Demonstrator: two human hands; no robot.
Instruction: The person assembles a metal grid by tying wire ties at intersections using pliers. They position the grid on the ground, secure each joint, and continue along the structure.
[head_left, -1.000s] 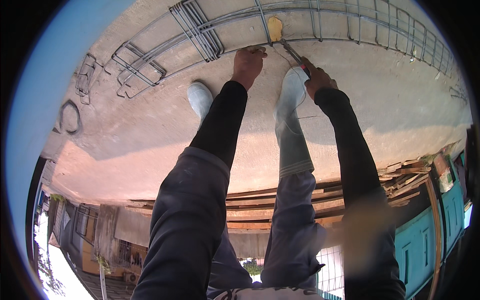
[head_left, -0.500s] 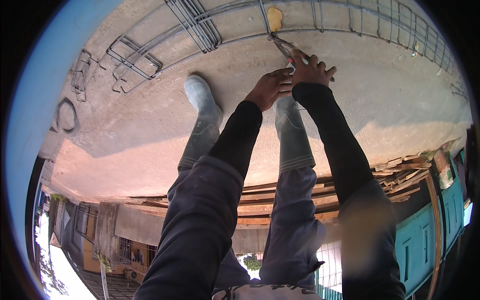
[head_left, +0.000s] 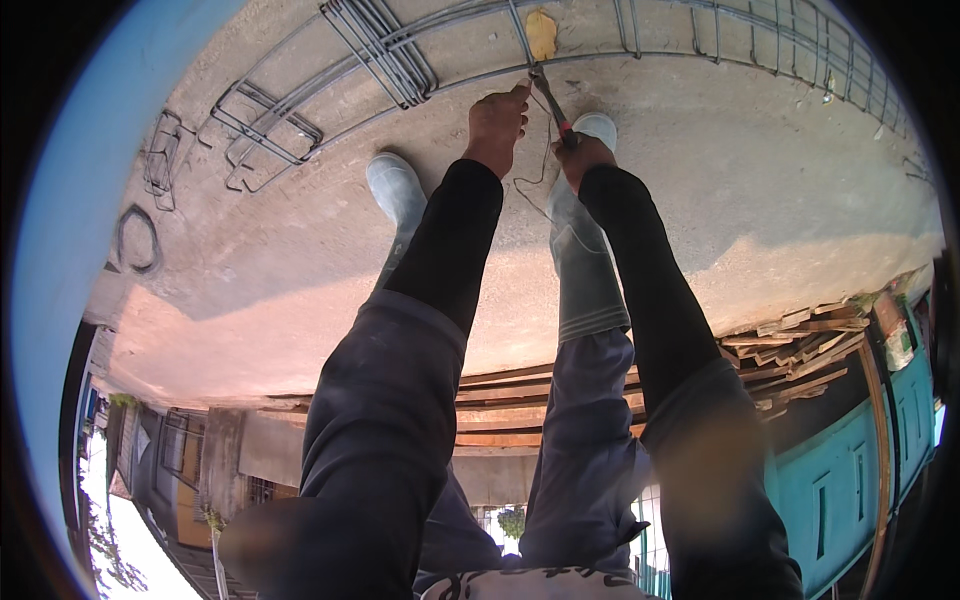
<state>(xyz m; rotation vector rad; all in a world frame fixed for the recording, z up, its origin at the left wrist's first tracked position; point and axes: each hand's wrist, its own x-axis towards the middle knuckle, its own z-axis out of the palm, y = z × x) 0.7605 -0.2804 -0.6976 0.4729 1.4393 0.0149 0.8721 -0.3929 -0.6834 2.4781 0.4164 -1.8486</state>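
My right hand [head_left: 588,158] is closed round the red-gripped handles of a pair of pincers [head_left: 555,103]. The dark jaws meet a long steel bar of the rebar cage [head_left: 475,80] where a crossing bar joins it. Close by on the left, my left hand [head_left: 495,122] is curled, its thumb and forefinger together at that joint; what they pinch is too small to make out. A thin tie wire [head_left: 549,150] hangs loosely between my hands, bending down toward the right boot [head_left: 575,225].
Bundled rebar stirrups [head_left: 380,50] sit on the cage's left part. Loose bent stirrups [head_left: 162,160] and a wire coil [head_left: 138,240] lie on the concrete ground at left. A yellowish scrap [head_left: 541,35] lies beyond the joint. Stacked planks [head_left: 500,415] are behind my legs.
My hands have moved apart: the left forward to the bar, the right back along the pincers' handles. The handles were spread and are now together; the tie wire shows more fully.
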